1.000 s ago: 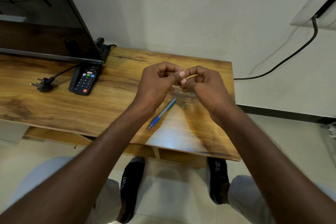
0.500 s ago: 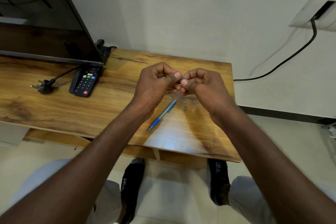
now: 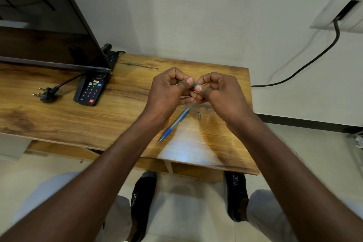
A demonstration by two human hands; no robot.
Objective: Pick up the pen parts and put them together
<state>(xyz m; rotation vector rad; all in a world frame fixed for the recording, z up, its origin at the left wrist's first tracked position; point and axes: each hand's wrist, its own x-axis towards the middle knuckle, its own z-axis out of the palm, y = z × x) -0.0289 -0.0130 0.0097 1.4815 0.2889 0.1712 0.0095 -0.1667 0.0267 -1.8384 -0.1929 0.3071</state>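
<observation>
Pinched between the thumbs and curled fingers of both hands, a small dark part point(image 3: 194, 84) sits above the far right portion of the wooden desk point(image 3: 59, 120); the left hand point(image 3: 169, 92) and the right hand point(image 3: 218, 92) meet knuckle to knuckle around it. Head view: the part is short and greenish-grey, mostly hidden by the fingertips, so its exact form cannot be told. It is judged light, stiff and easy to drop, best held by its ends with the fingertip pads, as shown. Below the hands a blue pen point(image 3: 173, 124) lies diagonally on the desk, its barrel smooth plastic with a darker blue grip section; just beside it rest two tiny loose pieces point(image 3: 198, 115), too small to identify. The desk top has a glossy, strongly grained finish. Farther left lie a black remote control point(image 3: 91, 90) with coloured buttons and a black three-pin plug point(image 3: 46, 94), near a dark screen point(image 3: 45, 31).
</observation>
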